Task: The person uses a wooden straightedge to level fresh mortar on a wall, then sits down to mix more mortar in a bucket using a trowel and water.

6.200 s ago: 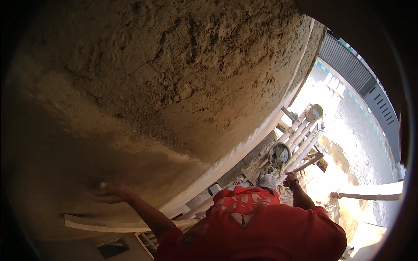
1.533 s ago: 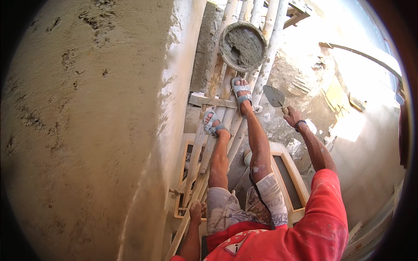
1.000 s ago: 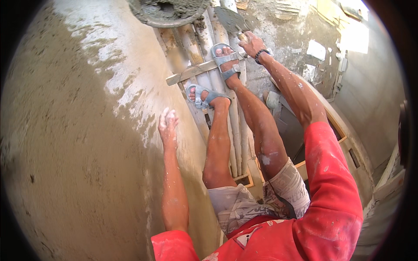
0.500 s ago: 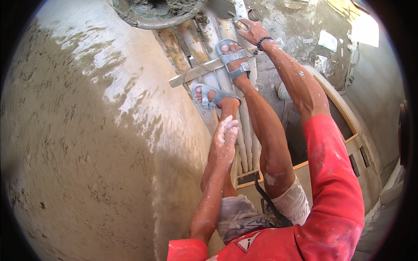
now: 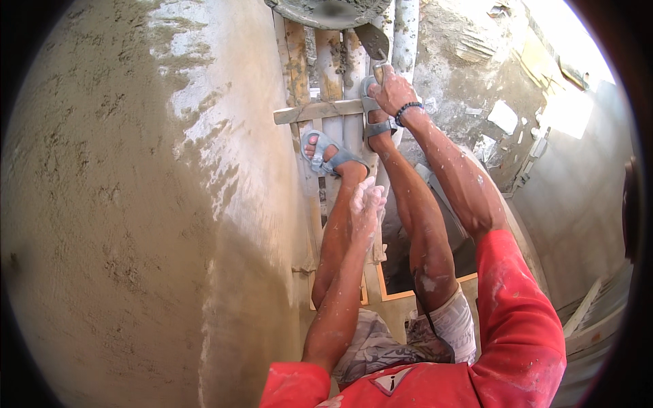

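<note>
My right hand (image 5: pixel 396 93), with a dark beaded bracelet at the wrist, is closed round the handle of a trowel (image 5: pixel 373 42). The trowel's dark, mortar-smeared blade points away from me, just by the rim of a round basin (image 5: pixel 286 13) that holds grey wet mortar. My left hand (image 5: pixel 367 207) hangs over my left shin, its fingers whitened with dust, loosely stretched and holding nothing. To my left rises a wall (image 5: pixel 102 170) coated in part with wet brown plaster; a pale streaked band of it is bare.
My sandalled feet stand on a scaffold of long poles (image 5: pixel 331 68) with a wooden crosspiece (image 5: pixel 320 111). Below to the right, white scraps (image 5: pixel 503 117) and rubble lie on the floor. An orange-edged frame (image 5: pixel 394 296) surrounds a dark opening under my legs.
My right hand has drawn nearer to me with the trowel, whose blade now shows more plainly. The view has shifted, so the basin sits farther right and higher. My left hand stays over the shin.
</note>
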The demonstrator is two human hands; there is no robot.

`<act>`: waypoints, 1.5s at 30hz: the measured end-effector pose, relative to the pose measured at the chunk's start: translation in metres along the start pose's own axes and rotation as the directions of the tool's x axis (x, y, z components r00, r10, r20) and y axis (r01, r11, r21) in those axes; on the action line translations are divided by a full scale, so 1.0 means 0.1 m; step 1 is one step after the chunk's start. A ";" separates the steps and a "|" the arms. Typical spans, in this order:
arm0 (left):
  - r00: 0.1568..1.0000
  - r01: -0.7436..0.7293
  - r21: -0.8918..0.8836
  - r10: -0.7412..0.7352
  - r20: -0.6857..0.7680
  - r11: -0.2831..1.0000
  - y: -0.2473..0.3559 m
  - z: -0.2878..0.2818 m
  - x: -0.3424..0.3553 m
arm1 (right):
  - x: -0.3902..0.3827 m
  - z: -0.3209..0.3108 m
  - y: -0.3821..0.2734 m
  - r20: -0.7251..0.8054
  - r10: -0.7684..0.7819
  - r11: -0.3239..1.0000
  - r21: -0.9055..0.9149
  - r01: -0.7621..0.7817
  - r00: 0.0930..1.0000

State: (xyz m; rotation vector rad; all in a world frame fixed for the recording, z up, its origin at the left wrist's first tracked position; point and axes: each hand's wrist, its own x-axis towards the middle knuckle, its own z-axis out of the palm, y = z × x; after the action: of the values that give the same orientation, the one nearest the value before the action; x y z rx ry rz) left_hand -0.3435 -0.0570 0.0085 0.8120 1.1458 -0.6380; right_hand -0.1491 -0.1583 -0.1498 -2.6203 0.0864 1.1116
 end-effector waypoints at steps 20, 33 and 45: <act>0.998 -0.065 -0.267 0.061 -0.025 0.962 0.05 0.18 0.03 | 0.21 1.00 -0.45 0.119 0.288 0.957 -0.009 -0.289 0.950; 0.986 -0.109 -0.367 0.055 -0.156 0.924 0.14 -0.03 0.03 | -0.24 1.05 -1.16 0.068 0.396 0.892 0.207 -0.401 0.916; 0.985 -0.103 -0.228 0.067 -0.158 0.968 -0.07 -0.08 0.20 | -0.51 -0.17 -0.40 -0.070 0.166 0.965 0.218 -0.148 0.984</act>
State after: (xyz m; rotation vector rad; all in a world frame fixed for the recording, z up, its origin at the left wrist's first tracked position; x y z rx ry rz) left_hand -0.3473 -0.0546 -0.0135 0.7096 1.2883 -0.3648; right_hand -0.1661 -0.1281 -0.0930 -2.5034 0.4155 0.9753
